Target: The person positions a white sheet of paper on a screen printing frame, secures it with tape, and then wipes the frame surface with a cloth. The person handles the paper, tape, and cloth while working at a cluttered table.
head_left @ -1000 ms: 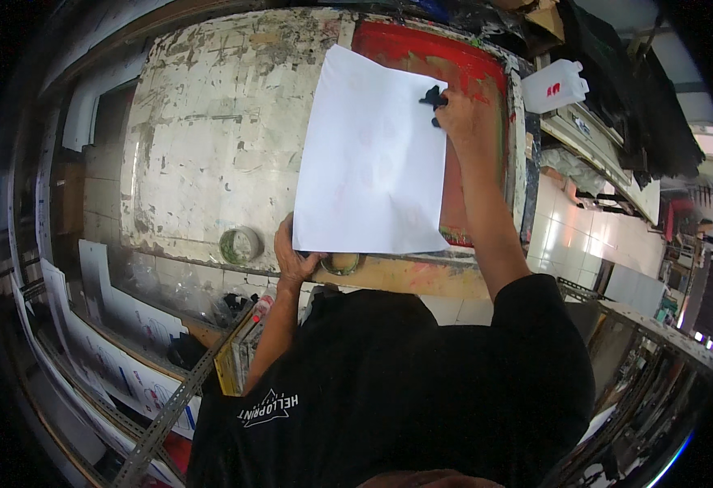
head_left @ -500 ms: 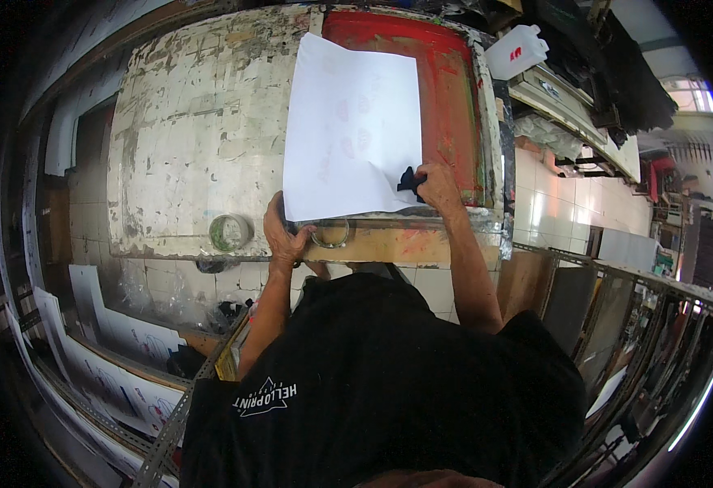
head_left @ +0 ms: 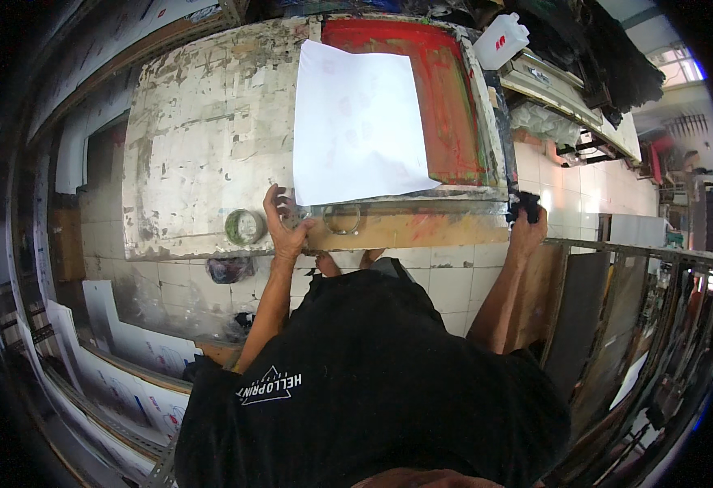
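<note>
A large white sheet [head_left: 360, 122] lies over the left part of a red-stained framed screen [head_left: 446, 98], its lower right corner slightly lifted and pointed. My left hand [head_left: 286, 228] is at the table's near edge by the sheet's lower left corner, fingers curved and apart, holding nothing. Out beyond the table's right edge, my right hand [head_left: 529, 232] is closed on a crumpled black cloth [head_left: 524, 206]. Between the hands, a clear round tape roll [head_left: 342, 231] sits by the near edge, and another roll of tape [head_left: 243, 240] stands left of my left hand.
The worn, paint-spotted table [head_left: 210, 130] extends to the left. A white plastic jug [head_left: 503, 41] stands beyond the far right corner. Racks of boards [head_left: 600, 309] line the right side, and white panels [head_left: 137, 358] lean at the lower left. Tiled floor [head_left: 454, 281] shows below.
My right hand has moved off the sheet to the right with the black cloth, past the table edge. My left hand has opened and come off the sheet's lower left corner.
</note>
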The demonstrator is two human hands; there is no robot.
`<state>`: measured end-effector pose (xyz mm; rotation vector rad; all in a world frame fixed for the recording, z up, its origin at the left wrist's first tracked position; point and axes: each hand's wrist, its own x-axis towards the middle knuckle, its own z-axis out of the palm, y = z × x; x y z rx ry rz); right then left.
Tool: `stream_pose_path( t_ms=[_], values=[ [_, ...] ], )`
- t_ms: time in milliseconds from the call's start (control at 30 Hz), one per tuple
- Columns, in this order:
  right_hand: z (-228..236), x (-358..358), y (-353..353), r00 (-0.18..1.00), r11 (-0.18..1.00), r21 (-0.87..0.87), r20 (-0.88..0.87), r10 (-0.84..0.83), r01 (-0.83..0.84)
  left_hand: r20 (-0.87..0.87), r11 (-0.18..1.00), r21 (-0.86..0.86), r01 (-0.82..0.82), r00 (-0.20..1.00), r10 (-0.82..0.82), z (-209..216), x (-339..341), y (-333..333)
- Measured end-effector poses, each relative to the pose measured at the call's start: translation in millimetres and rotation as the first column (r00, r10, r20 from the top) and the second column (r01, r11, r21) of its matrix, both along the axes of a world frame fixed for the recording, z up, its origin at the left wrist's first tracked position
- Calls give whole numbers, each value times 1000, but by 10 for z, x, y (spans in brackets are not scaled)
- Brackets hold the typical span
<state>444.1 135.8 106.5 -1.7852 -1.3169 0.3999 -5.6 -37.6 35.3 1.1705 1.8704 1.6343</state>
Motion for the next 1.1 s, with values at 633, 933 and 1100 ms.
stream_pose_path(
  t_ms=[633,933,1100],
  values=[
    [238,-993,-301,755,903,-196,497,427,-382,-607,752,-523,401,445,-659,675,663,1003],
    [-69,-1934,-89,200,395,-482,407,891,-782,-577,662,-606,440,330,-747,559,615,1136],
    [-159,-1989,29,253,389,-478,325,911,-788,-549,673,-591,445,389,-740,491,567,1172]
  ],
)
